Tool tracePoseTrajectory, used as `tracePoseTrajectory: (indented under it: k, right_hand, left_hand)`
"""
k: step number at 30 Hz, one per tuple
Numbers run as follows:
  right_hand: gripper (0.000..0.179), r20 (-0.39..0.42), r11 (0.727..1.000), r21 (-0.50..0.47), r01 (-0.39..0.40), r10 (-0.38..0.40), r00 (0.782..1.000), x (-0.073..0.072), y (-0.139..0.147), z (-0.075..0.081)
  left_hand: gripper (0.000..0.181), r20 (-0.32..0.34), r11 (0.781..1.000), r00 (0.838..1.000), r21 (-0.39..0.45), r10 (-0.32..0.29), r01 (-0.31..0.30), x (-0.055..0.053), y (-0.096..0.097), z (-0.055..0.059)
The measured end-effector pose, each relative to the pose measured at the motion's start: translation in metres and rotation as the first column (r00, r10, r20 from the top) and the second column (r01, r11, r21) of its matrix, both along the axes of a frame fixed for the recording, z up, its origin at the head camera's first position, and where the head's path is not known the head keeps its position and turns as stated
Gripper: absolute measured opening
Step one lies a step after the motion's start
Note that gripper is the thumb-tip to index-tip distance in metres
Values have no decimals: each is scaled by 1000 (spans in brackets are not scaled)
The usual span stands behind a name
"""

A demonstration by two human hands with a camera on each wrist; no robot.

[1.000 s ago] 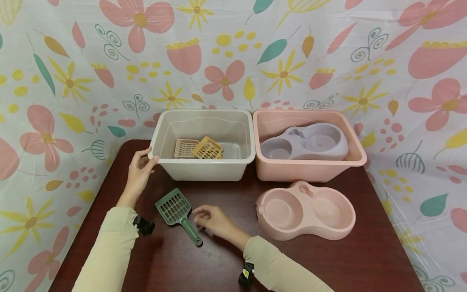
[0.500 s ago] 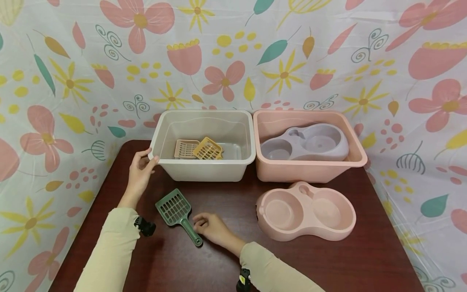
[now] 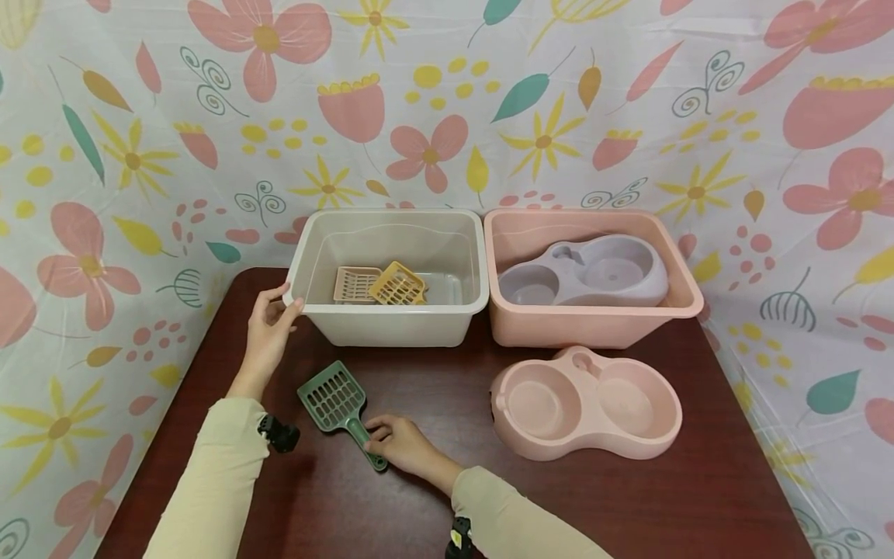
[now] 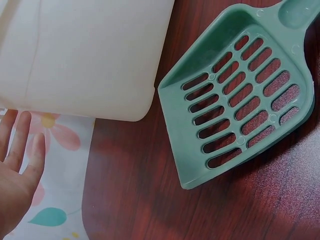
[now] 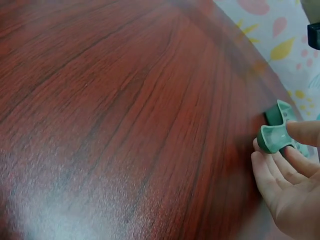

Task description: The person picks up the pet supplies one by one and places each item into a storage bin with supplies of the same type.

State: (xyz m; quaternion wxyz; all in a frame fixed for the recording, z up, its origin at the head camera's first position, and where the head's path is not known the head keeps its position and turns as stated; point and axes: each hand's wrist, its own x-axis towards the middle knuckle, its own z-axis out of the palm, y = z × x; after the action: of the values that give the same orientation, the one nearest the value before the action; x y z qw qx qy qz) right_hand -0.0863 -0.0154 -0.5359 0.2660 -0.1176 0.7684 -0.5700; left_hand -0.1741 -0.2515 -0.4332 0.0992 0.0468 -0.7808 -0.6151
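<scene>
My right hand [image 3: 407,446] is at the handle of a green slotted litter scoop [image 3: 334,398] lying on the table. In the right wrist view the thumb lies on one side of the handle end [image 5: 272,137] and the fingers reach round the other. My left hand [image 3: 268,335] touches the front left corner of a light grey litter box [image 3: 391,328], its fingers fairly straight against the outer wall. Inside that box lie a beige slotted scoop [image 3: 355,284] and a yellow one [image 3: 400,287]. Close by the box wall, the green scoop's blade [image 4: 200,145] fills much of the left wrist view.
A pink litter box [image 3: 559,330] stands right beside the grey one, with a lilac double pet bowl [image 3: 615,272] tilted inside. In front of it a pink double bowl [image 3: 590,404] sits on the dark red wooden table [image 3: 433,512]. Flowered cloth [image 3: 433,93] hangs behind.
My right hand has shifted slightly from beside the scoop onto its handle and now pinches it. The left hand has stayed at the grey box's corner.
</scene>
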Motion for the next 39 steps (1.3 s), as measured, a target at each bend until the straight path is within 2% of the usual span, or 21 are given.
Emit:
tracePoseTrajectory:
  k: [7, 13, 19, 23, 31, 39]
  right_hand:
    - [34, 10, 1000, 8, -20, 20, 1000, 0, -1, 0]
    - [34, 18, 999, 5, -35, 35, 999, 0, -1, 3]
    - [38, 59, 999, 18, -30, 29, 998, -1, -2, 7]
    - [39, 84, 999, 24, -30, 28, 996, 0, -2, 9]
    - [41, 120, 998, 27, -51, 47, 992, 3, -1, 15]
    - [42, 119, 998, 46, -44, 38, 992, 6, 3, 22]
  left_hand:
    - [50, 7, 1000, 1000, 16, 24, -24, -11, -10, -25]
    - [50, -13, 1000, 1000, 0, 29, -29, -12, -10, -28]
    - [49, 0, 999, 999, 5, 34, -34, -12, -10, -28]
    - [50, 9, 999, 1000, 22, 30, -30, -11, -9, -24]
    - [48, -1, 1000, 1000, 10, 10, -10, 2, 2, 2]
    - [49, 1, 1000, 1000, -2, 0, 0, 5, 4, 6]
